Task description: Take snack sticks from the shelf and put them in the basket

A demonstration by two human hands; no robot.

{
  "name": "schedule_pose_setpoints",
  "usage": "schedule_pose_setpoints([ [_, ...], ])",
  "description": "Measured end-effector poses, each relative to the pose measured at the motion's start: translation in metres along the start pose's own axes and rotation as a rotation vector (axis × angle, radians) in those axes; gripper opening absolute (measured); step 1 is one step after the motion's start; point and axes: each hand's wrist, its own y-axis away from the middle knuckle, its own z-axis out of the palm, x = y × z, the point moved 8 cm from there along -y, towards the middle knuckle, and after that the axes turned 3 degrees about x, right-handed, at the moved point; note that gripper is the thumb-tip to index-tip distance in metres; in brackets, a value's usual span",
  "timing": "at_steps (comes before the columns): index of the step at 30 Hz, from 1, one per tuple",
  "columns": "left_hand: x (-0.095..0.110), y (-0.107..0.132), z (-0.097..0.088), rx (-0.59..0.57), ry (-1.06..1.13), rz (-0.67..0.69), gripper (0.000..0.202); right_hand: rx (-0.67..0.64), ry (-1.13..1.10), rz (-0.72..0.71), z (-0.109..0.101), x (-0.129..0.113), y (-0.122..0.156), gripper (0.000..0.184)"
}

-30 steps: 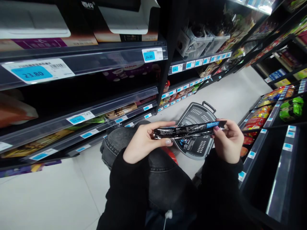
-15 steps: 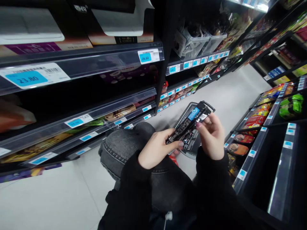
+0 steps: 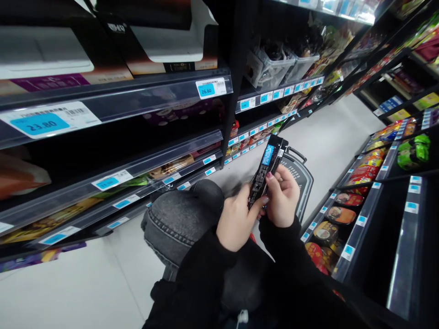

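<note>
Beside a denim knee (image 3: 174,219), left hand (image 3: 236,221) and right hand (image 3: 284,197) both grip one slanted black packet (image 3: 263,171), blue label (image 3: 268,154) toward its far end. Beyond: grey basket (image 3: 306,178) on floor (image 3: 336,132); farther, clear tubs (image 3: 272,68) on a shelf (image 3: 278,95).

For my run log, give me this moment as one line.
left hand: holds black packet near lower end | right hand: grips its side | grey basket: on floor, partly hidden by right hand
</note>
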Motion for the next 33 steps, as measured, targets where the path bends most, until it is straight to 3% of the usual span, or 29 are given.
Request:
schedule_pose_setpoints([
  [5,0.000,0.002,0.014,-0.128,-0.062,-0.006,0.025,-0.005,-0.023,-0.034,0.001,-0.006,-0.017,0.018],
  [9,0.005,0.004,0.017,-0.190,0.029,-0.002,0.022,0.022,0.013,-0.092,0.002,-0.014,-0.027,0.018],
  [13,0.006,0.004,0.012,-0.184,0.055,0.001,0.013,0.113,0.107,-0.218,-0.002,-0.024,-0.029,0.027],
  [18,0.004,0.003,0.009,-0.181,-0.104,0.066,0.017,0.060,0.035,-0.168,-0.006,-0.021,-0.038,0.019],
  [21,0.001,0.002,0.007,-0.178,-0.146,0.041,0.016,0.103,0.018,-0.221,-0.014,-0.025,-0.044,0.017],
  [27,-0.004,0.001,0.009,-0.290,0.056,-0.117,0.015,0.270,0.117,-0.361,-0.029,-0.035,-0.040,0.021],
  [33,-0.011,0.005,0.017,-0.402,0.394,-0.232,0.022,0.285,0.179,-0.354,-0.035,-0.035,-0.044,0.024],
])
